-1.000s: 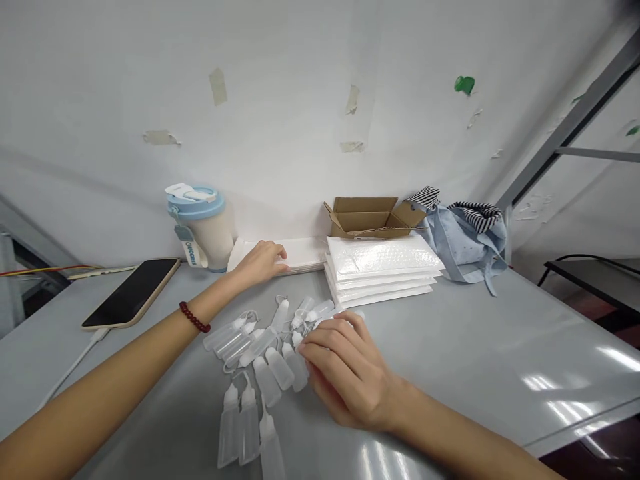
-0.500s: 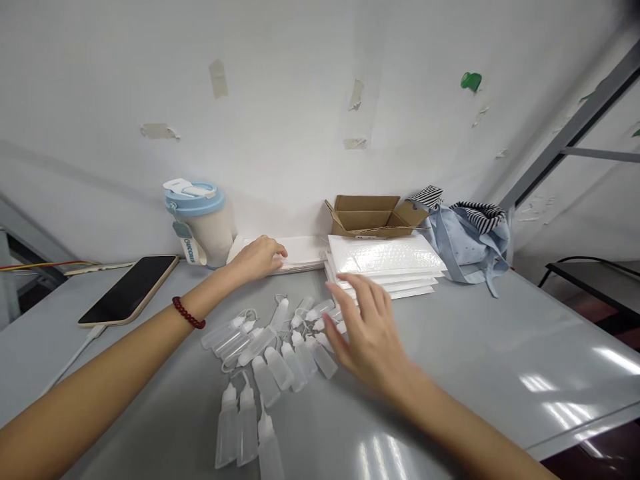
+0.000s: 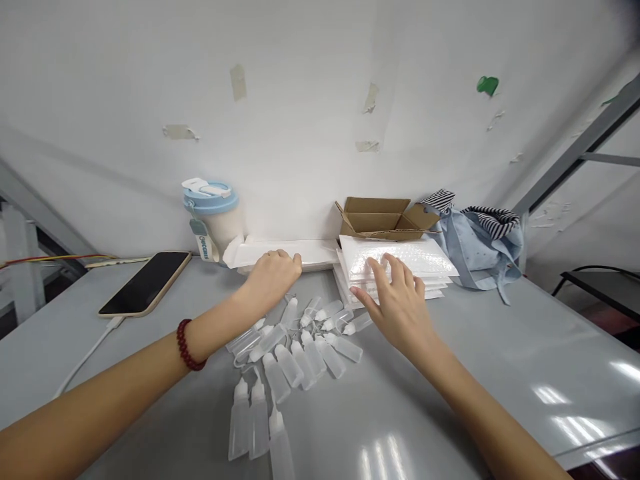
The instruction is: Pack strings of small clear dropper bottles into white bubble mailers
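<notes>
My left hand [image 3: 274, 279] is closed, knuckles up, in front of a low stack of flat white sheets or bags [image 3: 310, 252] at the wall. Its fingertips are hidden, so I cannot make out what they hold, if anything. Fingers apart, my right hand [image 3: 403, 303] is over the near edge of a pile of white bubble mailers [image 3: 400, 257]; its fingertips appear to touch the top one. Between and below the hands lie several small translucent squeeze bottles [image 3: 302, 365] with white caps, some partly behind my left forearm.
Behind the mailers stands an open cardboard box [image 3: 377, 223], with a light-blue cloth bag [image 3: 475, 250] to its right. A blue-lidded cup [image 3: 215, 220] is by the wall at left. A phone [image 3: 145, 283] with a white charging cable [image 3: 87, 357] lies on the grey table [image 3: 425, 413].
My left hand has come nearer and slightly right, off the white stack, its fingers curling in. My right hand has moved right and forward onto the mailers. The view has shifted slightly.
</notes>
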`<state>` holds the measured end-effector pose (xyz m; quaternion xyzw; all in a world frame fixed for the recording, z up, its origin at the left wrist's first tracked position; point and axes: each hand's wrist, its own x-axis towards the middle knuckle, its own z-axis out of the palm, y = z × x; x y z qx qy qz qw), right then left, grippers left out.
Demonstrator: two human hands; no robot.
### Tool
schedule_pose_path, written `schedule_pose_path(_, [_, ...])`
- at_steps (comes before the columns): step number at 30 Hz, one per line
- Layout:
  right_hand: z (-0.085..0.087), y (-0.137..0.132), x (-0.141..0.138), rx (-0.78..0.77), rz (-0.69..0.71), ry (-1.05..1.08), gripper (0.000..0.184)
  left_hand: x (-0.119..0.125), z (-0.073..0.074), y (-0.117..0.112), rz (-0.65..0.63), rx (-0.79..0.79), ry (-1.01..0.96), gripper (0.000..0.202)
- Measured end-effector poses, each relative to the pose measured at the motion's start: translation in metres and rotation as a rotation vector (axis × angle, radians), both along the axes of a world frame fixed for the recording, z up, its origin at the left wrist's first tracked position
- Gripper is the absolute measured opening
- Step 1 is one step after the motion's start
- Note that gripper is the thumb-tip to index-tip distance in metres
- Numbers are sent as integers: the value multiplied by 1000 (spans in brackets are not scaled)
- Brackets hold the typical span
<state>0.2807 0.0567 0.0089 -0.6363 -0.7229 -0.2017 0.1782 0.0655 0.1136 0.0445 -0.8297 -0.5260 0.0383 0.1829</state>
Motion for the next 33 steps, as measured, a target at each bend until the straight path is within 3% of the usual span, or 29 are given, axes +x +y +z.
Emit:
schedule_pose_path(2, [0,0,1,21,11,7,51,-3,10,-17,2,39,24,12])
schedule_pose_path(5, [0,0,2,18,16,13,50,-15,21,-43,12,83,39,32])
schedule_pose_path(9, [-1,2,2,12,14,20,51,-44,19,-68,-7,200,13,39])
schedule_pose_path(12, [-1,0,-1,55,88,76,50,-69,5,-75,-285,504,-104,36])
schedule_pose_path(14, [2,-6,-7,78,237,122,47,-82,-7,-77,-475,594,-197,31])
schedule_pose_path(16, [6,-17,-14,44,450,162,44,-91,-19,-80,-595,587,-279,35])
schedule_pose_path(18, [10,-31,-22,-94,618,192,47,-93,-27,-86,-652,502,-342,40])
schedule_pose_path(21, [15,-50,-33,-286,762,188,70,-88,-32,-101,-741,346,-379,41])
schedule_pose_path(24, [18,-59,-38,-372,776,158,91,-78,-32,-114,-811,348,-354,40])
schedule_pose_path(27, [19,-59,-39,-421,732,181,101,-71,-34,-118,-813,380,-342,41])
schedule_pose_path(30, [17,-55,-40,-428,702,275,97,-69,-38,-116,-806,312,-369,40])
schedule_pose_path(33, [17,-54,-40,-399,682,327,86,-70,-36,-110,-645,285,-525,33])
